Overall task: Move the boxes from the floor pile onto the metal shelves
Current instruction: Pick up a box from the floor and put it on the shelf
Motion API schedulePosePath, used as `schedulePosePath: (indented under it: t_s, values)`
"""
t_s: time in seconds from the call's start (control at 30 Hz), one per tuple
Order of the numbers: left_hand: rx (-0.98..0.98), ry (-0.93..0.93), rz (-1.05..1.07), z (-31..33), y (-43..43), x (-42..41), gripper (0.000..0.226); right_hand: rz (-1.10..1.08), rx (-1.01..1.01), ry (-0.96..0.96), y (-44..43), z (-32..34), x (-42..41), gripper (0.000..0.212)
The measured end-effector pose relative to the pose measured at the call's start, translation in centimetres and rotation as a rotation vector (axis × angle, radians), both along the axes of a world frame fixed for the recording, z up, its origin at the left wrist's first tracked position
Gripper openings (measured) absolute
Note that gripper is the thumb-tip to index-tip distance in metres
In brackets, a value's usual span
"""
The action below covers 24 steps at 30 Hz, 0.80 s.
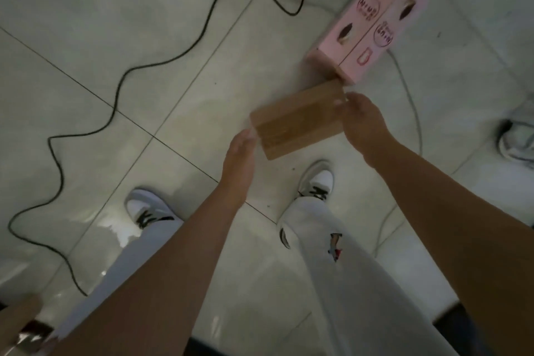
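Forearms (173,269) stretched forward: left hand (239,154) flat against brown box (300,121), right hand (364,124) gripping its opposite end, pink boxes (372,29) beyond.

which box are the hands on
The brown box, held between the left hand and right hand. The two pink boxes lie side by side beyond it, untouched.

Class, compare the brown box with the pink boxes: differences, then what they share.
The brown box is plain; the pink boxes carry red printed marks. The brown box is held between the left hand and right hand; the pink boxes rest on the floor. Both are rectangular.
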State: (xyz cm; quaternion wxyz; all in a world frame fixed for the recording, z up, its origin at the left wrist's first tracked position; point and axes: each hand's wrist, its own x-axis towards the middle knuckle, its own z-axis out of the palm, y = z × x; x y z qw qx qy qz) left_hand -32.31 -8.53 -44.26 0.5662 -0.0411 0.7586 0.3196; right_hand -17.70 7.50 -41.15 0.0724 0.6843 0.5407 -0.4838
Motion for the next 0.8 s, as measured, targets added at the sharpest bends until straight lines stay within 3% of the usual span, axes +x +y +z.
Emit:
schedulePosePath:
  t_s: [0.23,0.43,0.57,0.8]
  values:
    - [-0.145,-0.064,0.121,-9.4,0.5,1.1,0.060,0.001,0.006,-0.072,1.3,-9.3,2.9,0.069]
    - [-0.092,-0.108,0.089,-12.7,1.5,1.9,0.046,-0.031,-0.048,-0.053,2.4,-12.9,2.9,0.071]
    - [-0.077,-0.193,0.128,-12.9,1.3,1.5,0.050,-0.043,-0.061,-0.009,1.7,-13.4,2.6,0.052]
    - [-0.005,-0.172,0.201,-5.0,-0.9,-2.1,0.068,-0.032,-0.039,0.059,-0.3,-5.7,-0.8,0.070]
